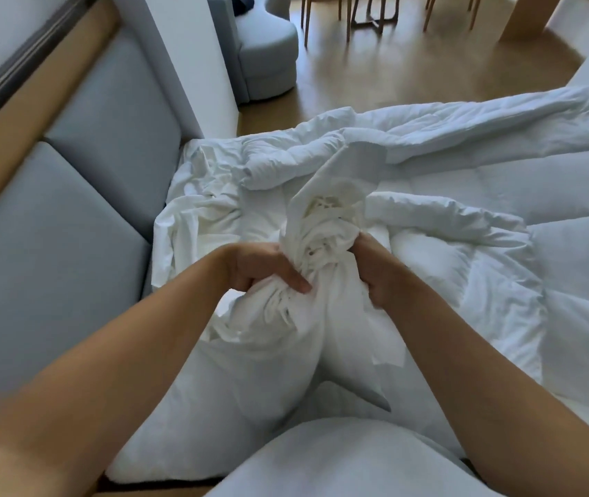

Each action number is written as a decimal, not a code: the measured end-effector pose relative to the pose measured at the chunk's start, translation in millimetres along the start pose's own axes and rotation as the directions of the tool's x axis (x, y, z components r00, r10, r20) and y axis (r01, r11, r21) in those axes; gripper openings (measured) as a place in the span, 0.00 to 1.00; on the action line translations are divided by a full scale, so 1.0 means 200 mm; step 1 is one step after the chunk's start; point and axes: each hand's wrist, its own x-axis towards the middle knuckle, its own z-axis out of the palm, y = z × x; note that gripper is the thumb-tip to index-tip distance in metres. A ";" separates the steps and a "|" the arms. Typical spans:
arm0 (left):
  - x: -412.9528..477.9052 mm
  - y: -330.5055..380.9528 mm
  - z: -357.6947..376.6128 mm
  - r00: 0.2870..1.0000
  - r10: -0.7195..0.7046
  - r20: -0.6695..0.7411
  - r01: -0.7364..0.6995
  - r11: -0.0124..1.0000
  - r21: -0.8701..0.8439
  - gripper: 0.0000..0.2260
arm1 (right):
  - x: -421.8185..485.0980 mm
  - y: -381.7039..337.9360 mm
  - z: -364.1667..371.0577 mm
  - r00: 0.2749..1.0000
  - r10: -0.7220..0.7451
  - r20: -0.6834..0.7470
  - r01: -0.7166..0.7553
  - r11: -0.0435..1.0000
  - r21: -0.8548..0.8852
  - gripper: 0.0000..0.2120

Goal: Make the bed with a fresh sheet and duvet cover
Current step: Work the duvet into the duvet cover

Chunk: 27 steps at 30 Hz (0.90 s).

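A bunched white duvet cover (pixel 321 245) rises in a twisted knot at the middle of the bed. My left hand (pixel 264 269) grips its gathered folds from the left. My right hand (pixel 375 270) grips the same bundle from the right, fingers buried in the cloth. Under the bundle a corner of the puffy white duvet (pixel 500 281) is stuffed into the cover; the rest of the duvet spreads rumpled to the right and far side. A wrinkled white sheet (pixel 196 224) lies on the bed at the left.
A grey padded headboard (pixel 70 209) runs along the left. A white pillow (pixel 339 460) lies close to me at the bottom. Beyond the bed are wooden floor (pixel 411 66), a grey armchair (pixel 267 55) and chair legs (pixel 364 12).
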 end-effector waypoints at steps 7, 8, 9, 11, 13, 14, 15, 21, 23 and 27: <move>0.05 0.03 -0.06 0.924 0.350 -0.156 -0.383 0.832 -0.401 0.13 | 0.01 -0.08 -0.05 0.991 -0.097 -0.097 0.083 0.987 -0.136 0.08; 0.05 0.05 -0.08 0.899 0.400 -0.179 -0.437 0.793 -0.425 0.14 | 0.01 -0.08 -0.06 0.995 -0.091 -0.036 0.083 0.979 -0.187 0.10; 0.06 0.08 -0.10 0.885 0.431 -0.175 -0.463 0.774 -0.433 0.15 | 0.00 -0.07 -0.08 0.997 -0.067 0.037 0.074 0.974 -0.215 0.14; 0.06 0.13 -0.13 0.890 0.432 -0.148 -0.453 0.794 -0.406 0.15 | 0.00 -0.06 -0.11 0.983 0.024 0.180 0.010 0.983 -0.185 0.28; 0.08 0.16 -0.14 0.910 0.389 -0.143 -0.414 0.832 -0.370 0.14 | 0.01 -0.06 -0.12 0.943 0.129 0.307 -0.082 0.983 -0.163 0.25; 0.09 0.16 -0.15 0.917 0.373 -0.144 -0.399 0.846 -0.354 0.14 | 0.01 -0.06 -0.12 0.931 0.164 0.327 -0.112 0.978 -0.174 0.20; 0.09 0.16 -0.15 0.922 0.361 -0.144 -0.388 0.855 -0.345 0.13 | 0.01 -0.04 -0.11 0.932 0.177 0.316 -0.125 0.976 -0.180 0.17; 0.02 0.07 -0.14 0.993 0.096 0.074 -0.092 0.994 -0.053 0.14 | 0.04 0.06 -0.06 0.988 -0.148 0.043 0.141 0.979 0.148 0.16; 0.03 0.04 -0.10 0.988 0.009 0.154 -0.009 1.000 0.000 0.17 | 0.06 0.06 -0.04 0.990 -0.143 -0.002 0.143 0.983 0.114 0.18; 0.05 -0.01 -0.05 0.981 0.092 0.174 -0.071 0.990 -0.120 0.22 | 0.07 0.05 -0.04 0.995 -0.095 -0.029 0.097 0.993 0.071 0.18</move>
